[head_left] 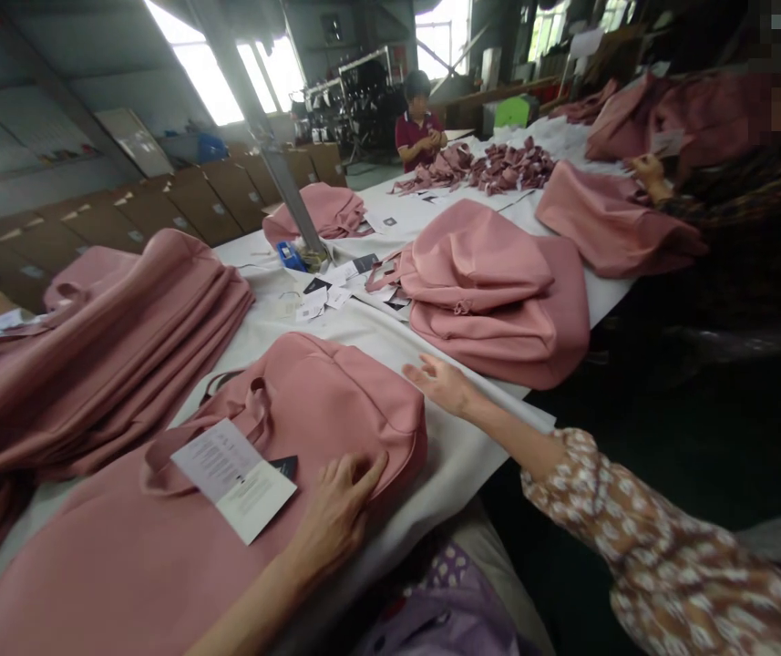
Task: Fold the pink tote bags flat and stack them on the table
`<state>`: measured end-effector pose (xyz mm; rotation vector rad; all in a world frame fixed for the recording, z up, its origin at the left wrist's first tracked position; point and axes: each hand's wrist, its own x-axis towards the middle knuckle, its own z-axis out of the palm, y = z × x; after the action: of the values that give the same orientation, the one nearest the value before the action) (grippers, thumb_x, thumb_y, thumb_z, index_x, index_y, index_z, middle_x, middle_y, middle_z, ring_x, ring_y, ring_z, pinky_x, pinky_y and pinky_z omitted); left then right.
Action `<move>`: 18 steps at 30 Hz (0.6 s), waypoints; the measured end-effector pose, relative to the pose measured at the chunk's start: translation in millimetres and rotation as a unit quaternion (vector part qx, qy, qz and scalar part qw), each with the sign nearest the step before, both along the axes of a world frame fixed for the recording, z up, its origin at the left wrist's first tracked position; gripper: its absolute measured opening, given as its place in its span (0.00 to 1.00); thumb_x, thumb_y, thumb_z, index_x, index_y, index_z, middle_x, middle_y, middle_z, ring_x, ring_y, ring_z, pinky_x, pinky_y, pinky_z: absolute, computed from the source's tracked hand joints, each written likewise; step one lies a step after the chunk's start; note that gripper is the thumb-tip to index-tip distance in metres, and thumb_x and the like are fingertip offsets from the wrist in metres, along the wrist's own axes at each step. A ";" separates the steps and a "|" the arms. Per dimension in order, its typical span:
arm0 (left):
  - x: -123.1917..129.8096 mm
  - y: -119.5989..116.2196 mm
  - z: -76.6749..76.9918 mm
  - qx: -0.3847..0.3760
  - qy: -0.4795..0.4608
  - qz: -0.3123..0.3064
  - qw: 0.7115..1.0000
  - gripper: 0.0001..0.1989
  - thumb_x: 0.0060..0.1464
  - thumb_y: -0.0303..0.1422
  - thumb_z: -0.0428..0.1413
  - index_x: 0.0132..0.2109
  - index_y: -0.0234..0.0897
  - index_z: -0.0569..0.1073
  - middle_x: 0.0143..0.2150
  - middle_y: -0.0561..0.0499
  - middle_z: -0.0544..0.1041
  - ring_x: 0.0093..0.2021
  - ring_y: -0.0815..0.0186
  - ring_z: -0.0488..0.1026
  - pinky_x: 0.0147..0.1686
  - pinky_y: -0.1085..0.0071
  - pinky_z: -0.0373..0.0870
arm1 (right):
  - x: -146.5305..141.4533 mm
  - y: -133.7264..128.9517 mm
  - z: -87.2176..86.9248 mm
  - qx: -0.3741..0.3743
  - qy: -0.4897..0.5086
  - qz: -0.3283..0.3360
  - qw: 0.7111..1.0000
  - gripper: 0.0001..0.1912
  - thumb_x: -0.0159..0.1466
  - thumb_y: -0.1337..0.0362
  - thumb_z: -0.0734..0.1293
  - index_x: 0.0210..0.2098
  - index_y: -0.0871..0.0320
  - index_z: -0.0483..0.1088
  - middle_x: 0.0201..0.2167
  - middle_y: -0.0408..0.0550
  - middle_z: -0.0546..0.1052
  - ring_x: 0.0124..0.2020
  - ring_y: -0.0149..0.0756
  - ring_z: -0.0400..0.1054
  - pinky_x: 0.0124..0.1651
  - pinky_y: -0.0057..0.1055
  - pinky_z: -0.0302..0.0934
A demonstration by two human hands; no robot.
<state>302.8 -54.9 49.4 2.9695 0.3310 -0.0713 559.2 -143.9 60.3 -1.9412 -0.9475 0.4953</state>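
A pink bag [335, 392] lies flat on the white-covered table in front of me, its straps [164, 460] looped on top. A white printed card [253, 510] and a dark tag [285, 467] rest on it by the straps. My left hand [335, 510] presses on the bag near its right edge, fingers curled against the fabric as if pinching a fold. Just off that edge, my right hand [441, 383] hovers over the table with fingers apart and nothing in them. Its arm wears a floral sleeve.
Folded pink bags [103, 337] are piled at left; more pink bags [486, 282] lie beyond my right hand. Loose tags [325, 296] surround a metal post [287, 182]. A co-worker [418, 128] is by the strap heap [513, 169]; another person's hand [650, 173] is at right.
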 end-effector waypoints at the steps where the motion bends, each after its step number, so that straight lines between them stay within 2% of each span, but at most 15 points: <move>1: 0.5 0.7 2.1 0.010 -0.019 -0.009 1.000 0.31 0.55 0.25 0.48 0.66 0.45 0.57 0.63 0.40 0.61 0.61 0.48 0.60 0.57 0.50 0.62 | 1.8 14.0 2.0 -0.026 0.008 0.011 1.000 0.32 0.57 0.38 0.64 0.43 0.61 0.72 0.44 0.57 0.76 0.45 0.47 0.70 0.47 0.39 0.64; 3: -0.3 3.5 2.1 0.007 -0.029 -0.015 0.999 0.30 0.59 0.25 0.45 0.67 0.47 0.55 0.70 0.44 0.48 0.69 0.43 0.41 0.61 0.42 0.51 | -0.8 38.1 -0.9 -0.079 0.019 0.030 0.996 0.33 0.50 0.37 0.69 0.37 0.62 0.73 0.35 0.55 0.77 0.38 0.46 0.72 0.39 0.36 0.64; 5: -3.2 5.2 -3.3 -0.023 -0.001 -0.003 1.000 0.30 0.62 0.25 0.42 0.68 0.49 0.50 0.71 0.47 0.46 0.70 0.44 0.34 0.61 0.38 0.49 | -5.5 52.2 -12.1 -0.113 0.023 0.024 0.993 0.31 0.51 0.37 0.69 0.29 0.62 0.73 0.27 0.52 0.76 0.31 0.43 0.71 0.33 0.33 0.62; 8: -7.5 -0.2 -17.7 -0.054 0.053 0.031 0.997 0.32 0.61 0.22 0.40 0.69 0.48 0.47 0.71 0.47 0.49 0.70 0.45 0.37 0.60 0.35 0.50 | -7.8 55.4 -37.1 -0.140 0.012 -0.005 0.990 0.29 0.58 0.38 0.63 0.22 0.60 0.70 0.22 0.50 0.73 0.28 0.39 0.70 0.31 0.32 0.59; 12: -7.2 -14.6 -35.9 0.015 0.065 0.043 0.997 0.38 0.52 0.16 0.43 0.68 0.47 0.52 0.71 0.47 0.48 0.69 0.40 0.37 0.58 0.31 0.46 | -1.9 53.2 -60.8 -0.150 -0.013 -0.019 0.988 0.27 0.65 0.43 0.59 0.24 0.60 0.69 0.24 0.45 0.73 0.29 0.33 0.68 0.38 0.34 0.63; 15: -6.1 -19.3 -43.1 0.068 0.058 0.043 0.995 0.41 0.48 0.16 0.45 0.67 0.48 0.54 0.70 0.45 0.50 0.68 0.38 0.40 0.58 0.30 0.45 | 4.7 55.8 -58.6 -0.152 -0.020 -0.010 0.988 0.26 0.66 0.45 0.58 0.27 0.60 0.70 0.26 0.44 0.74 0.31 0.33 0.69 0.40 0.35 0.64; 18: -8.5 -19.4 -45.7 0.086 0.038 0.041 0.995 0.39 0.50 0.18 0.47 0.66 0.52 0.55 0.70 0.45 0.51 0.68 0.37 0.42 0.57 0.31 0.46 | 6.1 55.1 -44.1 -0.142 -0.026 0.006 0.989 0.30 0.68 0.43 0.52 0.35 0.61 0.72 0.32 0.49 0.77 0.36 0.36 0.72 0.40 0.32 0.63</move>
<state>294.3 -74.3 3.7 3.1239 0.4928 -0.1555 565.3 -88.7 16.3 -2.2141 -0.9644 0.6162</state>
